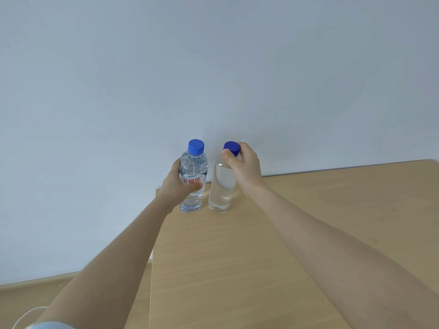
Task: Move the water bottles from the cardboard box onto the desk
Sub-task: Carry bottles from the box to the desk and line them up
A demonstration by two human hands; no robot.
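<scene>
Clear water fills labelled bottle (193, 179), left hand (177, 184) fingers wrapped; plain bottle (222, 186), right hand (245, 166) fingers pinching cap; desk (261, 245).

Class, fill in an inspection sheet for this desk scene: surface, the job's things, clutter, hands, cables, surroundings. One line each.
Surface: light wooden desk, bare apart from the bottles.
Job's things: labelled bottle and plain bottle, both blue-capped, upright side by side near the desk's far left corner; cardboard box not in view.
Clutter: nothing seen.
Hands: left hand wrapped around the labelled bottle's body; right hand gripping the plain bottle at its cap.
Cables: a white cable on the floor, lower left.
Surroundings: plain pale wall; wooden floor beside the desk.
</scene>
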